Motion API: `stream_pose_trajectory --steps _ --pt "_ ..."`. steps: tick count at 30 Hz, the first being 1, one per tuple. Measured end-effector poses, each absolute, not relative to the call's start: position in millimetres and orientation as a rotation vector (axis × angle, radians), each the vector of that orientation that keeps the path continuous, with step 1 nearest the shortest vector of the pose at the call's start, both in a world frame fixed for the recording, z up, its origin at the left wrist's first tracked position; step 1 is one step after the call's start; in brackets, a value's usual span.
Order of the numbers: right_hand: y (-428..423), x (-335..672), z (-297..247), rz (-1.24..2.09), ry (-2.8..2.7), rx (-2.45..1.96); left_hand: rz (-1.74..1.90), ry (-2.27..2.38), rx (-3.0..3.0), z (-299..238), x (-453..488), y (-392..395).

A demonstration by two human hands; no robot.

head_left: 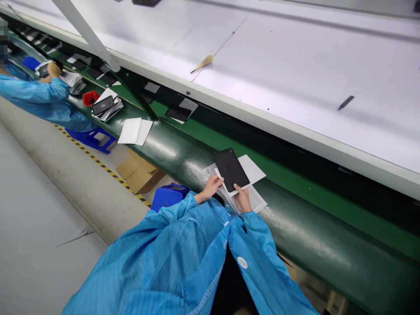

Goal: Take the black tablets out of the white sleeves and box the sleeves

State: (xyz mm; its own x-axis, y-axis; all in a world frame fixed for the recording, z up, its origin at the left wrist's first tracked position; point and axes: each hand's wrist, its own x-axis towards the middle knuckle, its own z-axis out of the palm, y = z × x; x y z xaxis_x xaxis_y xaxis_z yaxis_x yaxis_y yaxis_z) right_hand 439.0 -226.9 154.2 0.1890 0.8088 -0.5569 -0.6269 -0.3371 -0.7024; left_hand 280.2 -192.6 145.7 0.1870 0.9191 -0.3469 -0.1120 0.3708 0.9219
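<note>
Close in front of my body a black tablet lies tilted over a thin white sheet or sleeve whose edge shows beneath it. At the lower left edge, my left hand is closed on the tablet and the white layer together. My right hand grips the lower right edge, thumb on top of the tablet. Under them are a white card and a translucent plastic tray, partly covered by the tablet and my right hand.
A green conveyor belt carries tablets and white sheets. White packets lie on the rounded green ledge. A white shelf above holds a yellow-handled tool and a dark pen-like tool. A co-worker's blue sleeve is at left.
</note>
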Motion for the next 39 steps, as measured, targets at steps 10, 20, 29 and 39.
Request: stream_pose_trajectory --steps 10,20,29,39 --pt "-236 469 130 1.122 -0.051 -1.41 0.772 1.584 1.171 124 208 -164" --pt "-241 517 113 0.839 0.071 -1.416 0.369 1.909 1.451 113 114 -111" --pt "-245 483 111 0.879 0.107 -1.384 0.279 1.589 1.751 77 192 -162" --pt "-239 472 109 0.969 0.098 -1.441 0.284 1.436 1.742 84 200 -168"
